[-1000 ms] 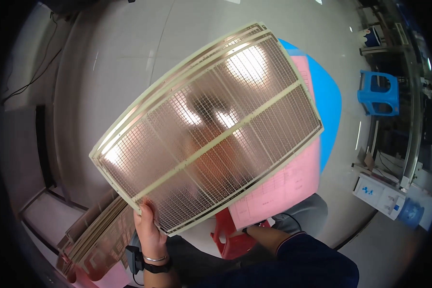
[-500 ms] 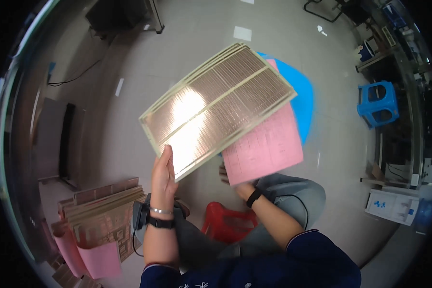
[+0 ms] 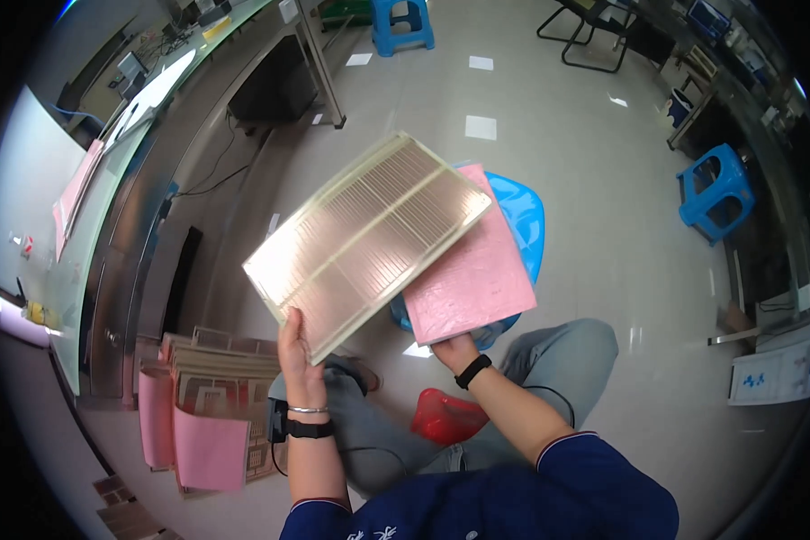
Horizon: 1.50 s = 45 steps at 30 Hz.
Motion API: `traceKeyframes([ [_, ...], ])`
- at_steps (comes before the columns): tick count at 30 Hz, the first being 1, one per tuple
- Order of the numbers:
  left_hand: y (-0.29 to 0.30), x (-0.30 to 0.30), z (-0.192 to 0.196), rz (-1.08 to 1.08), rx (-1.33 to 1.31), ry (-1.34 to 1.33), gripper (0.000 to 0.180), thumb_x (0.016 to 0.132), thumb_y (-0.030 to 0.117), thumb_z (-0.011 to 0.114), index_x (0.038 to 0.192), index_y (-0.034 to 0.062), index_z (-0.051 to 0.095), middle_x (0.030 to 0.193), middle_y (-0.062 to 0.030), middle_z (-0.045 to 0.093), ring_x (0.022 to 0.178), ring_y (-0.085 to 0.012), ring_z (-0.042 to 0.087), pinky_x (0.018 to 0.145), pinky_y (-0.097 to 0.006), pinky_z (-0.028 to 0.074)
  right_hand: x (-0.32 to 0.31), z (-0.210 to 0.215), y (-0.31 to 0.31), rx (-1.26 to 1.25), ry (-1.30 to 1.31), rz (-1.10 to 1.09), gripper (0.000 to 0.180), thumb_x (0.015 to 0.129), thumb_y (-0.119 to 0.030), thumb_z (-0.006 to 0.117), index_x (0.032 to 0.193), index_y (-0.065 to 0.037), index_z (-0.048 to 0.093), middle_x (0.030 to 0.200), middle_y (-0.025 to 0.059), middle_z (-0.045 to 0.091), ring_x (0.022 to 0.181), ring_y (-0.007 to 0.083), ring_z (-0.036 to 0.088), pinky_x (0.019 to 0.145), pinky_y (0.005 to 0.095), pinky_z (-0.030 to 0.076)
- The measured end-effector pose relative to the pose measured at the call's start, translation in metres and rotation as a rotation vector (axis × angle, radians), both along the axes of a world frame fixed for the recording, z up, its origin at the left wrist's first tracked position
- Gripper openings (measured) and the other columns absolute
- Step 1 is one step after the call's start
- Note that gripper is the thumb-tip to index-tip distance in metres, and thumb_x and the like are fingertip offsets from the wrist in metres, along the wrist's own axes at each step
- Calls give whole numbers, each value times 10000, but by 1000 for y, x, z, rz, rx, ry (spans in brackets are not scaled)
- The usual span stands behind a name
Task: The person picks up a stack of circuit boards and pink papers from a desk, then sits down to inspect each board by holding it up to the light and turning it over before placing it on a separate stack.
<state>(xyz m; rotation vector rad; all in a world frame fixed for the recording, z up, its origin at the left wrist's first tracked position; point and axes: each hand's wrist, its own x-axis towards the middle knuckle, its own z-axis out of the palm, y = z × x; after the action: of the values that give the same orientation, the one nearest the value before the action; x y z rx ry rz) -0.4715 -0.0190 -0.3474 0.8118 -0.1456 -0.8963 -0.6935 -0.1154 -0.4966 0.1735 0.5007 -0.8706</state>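
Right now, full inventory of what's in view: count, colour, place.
grid panel: 1, copper-tan with cream frame, held up at centre
pink sheet: 1, pink, under the panel's right edge
blue stool under sheet: 1, blue, behind the pink sheet
other blue stools: 2, blue, one far right, one top centre
stacked panels: 1 pile, tan with pink sheets, floor at lower left
red object: 1, red, floor between the knees
workbench: 1, grey-green, along the left
black chair: 1, top right
left hand: grip on the panel's near corner, wristband and bracelet
right hand: grip on the pink sheet's near edge, black wristband
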Motion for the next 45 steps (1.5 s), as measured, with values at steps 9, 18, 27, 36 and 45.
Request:
traceKeyframes([
  [9,65,28,88,138,-163,-52,285,914,165,500,1133,-17,512,1086,-124,591,935,-201,605,818,-313,524,-65,123,83,-555,252,1294,438,939,-232,453,1327,-52,357,1250,105,492,1116,200,506,891,311,450],
  [18,58,4,87,-15,-140,-237,339,882,177,556,1148,-23,497,1085,-117,575,956,-174,572,824,-286,473,-132,293,-61,-1298,853,191,697,862,-337,583,1383,-21,244,1311,173,423,1140,249,483,956,370,387],
  [27,-1,-4,51,-328,29,-458,312,818,174,657,1065,16,548,951,-22,595,840,-93,547,746,-234,454,-147,256,-116,-1166,944,265,497,817,-129,652,1225,16,406,1059,68,572,935,117,562,812,237,460],
  [36,-9,9,24,-417,310,-686,220,825,96,634,1013,-9,586,935,-18,615,852,-86,538,755,-246,450,-157,197,-92,-1124,981,101,303,794,-73,666,1055,-19,523,959,37,601,853,99,566,755,238,461],
  [45,4,-28,55,-26,121,-724,600,844,316,620,1298,8,378,1251,-146,475,1162,-215,453,977,-330,352,-165,206,-86,-1203,974,212,203,735,-42,718,882,-40,578,869,53,631,742,96,570,685,231,460],
])
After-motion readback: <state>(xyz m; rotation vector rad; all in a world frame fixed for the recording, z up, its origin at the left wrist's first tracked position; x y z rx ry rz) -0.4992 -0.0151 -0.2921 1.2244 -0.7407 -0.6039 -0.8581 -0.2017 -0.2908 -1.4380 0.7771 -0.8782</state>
